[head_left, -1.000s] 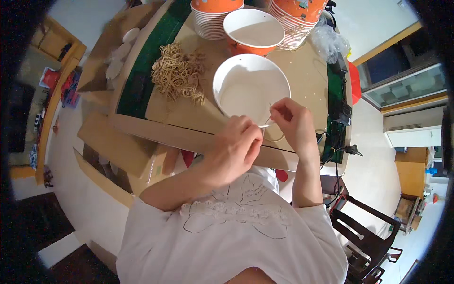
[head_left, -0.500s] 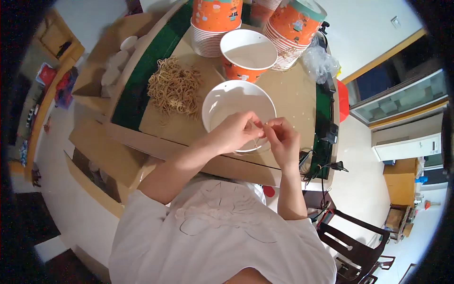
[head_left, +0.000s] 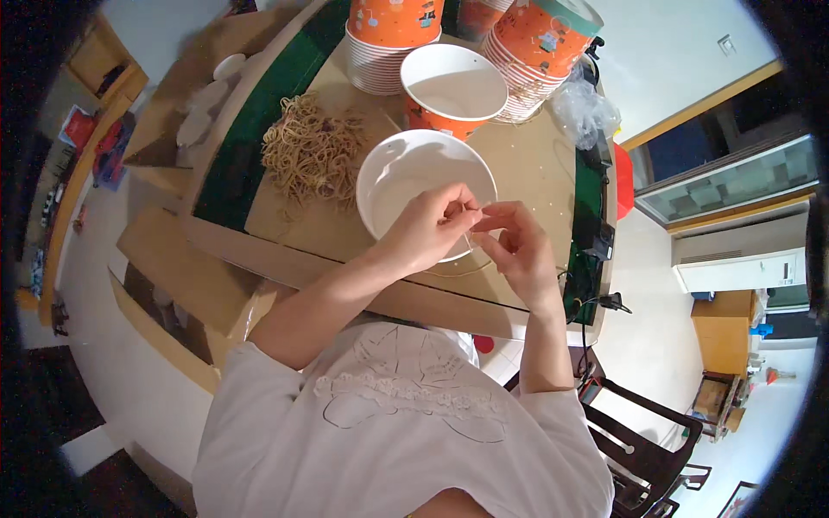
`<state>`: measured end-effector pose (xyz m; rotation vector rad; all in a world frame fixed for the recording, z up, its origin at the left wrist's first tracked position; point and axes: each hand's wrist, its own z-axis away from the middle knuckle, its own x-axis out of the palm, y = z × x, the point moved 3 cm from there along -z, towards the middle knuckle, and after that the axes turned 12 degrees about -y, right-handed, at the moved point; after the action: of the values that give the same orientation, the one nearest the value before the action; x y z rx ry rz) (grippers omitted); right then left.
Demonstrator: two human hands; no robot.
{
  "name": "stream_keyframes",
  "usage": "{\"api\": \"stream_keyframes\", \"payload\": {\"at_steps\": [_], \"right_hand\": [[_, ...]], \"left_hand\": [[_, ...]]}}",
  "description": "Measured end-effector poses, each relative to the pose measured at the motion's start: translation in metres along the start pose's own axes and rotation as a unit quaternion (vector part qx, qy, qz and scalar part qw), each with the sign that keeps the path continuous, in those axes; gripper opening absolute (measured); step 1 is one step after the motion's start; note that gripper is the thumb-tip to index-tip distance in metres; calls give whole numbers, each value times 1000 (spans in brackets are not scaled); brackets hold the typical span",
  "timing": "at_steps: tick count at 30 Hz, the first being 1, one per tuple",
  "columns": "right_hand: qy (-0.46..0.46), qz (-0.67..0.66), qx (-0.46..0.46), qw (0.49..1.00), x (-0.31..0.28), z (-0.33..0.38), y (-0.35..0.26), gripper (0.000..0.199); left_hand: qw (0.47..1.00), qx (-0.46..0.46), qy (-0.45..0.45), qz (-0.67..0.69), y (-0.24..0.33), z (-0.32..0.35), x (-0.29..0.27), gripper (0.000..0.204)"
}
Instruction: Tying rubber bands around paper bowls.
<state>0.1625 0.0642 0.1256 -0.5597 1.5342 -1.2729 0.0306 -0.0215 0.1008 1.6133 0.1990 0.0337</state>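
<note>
Over the near right rim of a white paper bowl (head_left: 401,177), my two hands meet fingertip to fingertip. My left hand (head_left: 429,226) is closed in a pinch on a thin tan string (head_left: 458,274), which hangs in a loose curve below the fingers. Thumb and forefinger of my right hand (head_left: 521,255) are bent together at the same string; the exact grip is partly hidden. A tangled pile of similar tan strings (head_left: 313,154) lies left of the bowl.
Behind the bowl stand an orange-and-white paper bucket (head_left: 449,82), a stack of orange buckets (head_left: 393,34) and a leaning stack (head_left: 540,43). A clear plastic bag (head_left: 585,112), adapters (head_left: 594,237) and cables line the table's right edge. Open cardboard boxes (head_left: 173,268) sit at left.
The view has shifted slightly, and the bowl appears a little higher and further left. My right fingers have drawn slightly down from the left ones, with the string still between the hands.
</note>
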Motion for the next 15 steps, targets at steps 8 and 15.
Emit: {"api": "stream_keyframes", "payload": {"at_steps": [8,15], "right_hand": [[4,-17,-29,999,6,-7,23,9],[52,-44,-56,996,8,-5,21,7]], "left_hand": [[1000,2,1,-18,3,6,0,11],[996,6,-22,-91,7,4,-5,11]]}}
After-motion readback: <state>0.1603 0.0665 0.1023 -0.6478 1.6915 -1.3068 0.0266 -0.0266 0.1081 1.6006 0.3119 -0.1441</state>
